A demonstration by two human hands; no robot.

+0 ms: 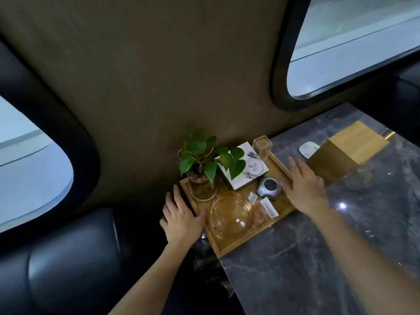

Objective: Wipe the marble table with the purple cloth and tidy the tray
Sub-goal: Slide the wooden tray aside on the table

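A wooden tray [241,248] sits at the near left corner of the dark marble table [295,258], overhanging its left edge. On it stand a potted green plant [202,162], a white box [250,169], a glass ashtray [231,214], a round silver device [269,189] and small packets [266,208]. My left hand [181,219] lies against the tray's left rim, fingers spread, thumb over the rim. My right hand [304,185] is flat over the right rim, fingers extended. No purple cloth is in view.
A clear plastic container [262,146] stands at the tray's far corner. A wooden box [341,155] and a white oval object [308,148] sit further right on the table. A black leather seat [68,258] is left of the table, below a brown wall with windows.
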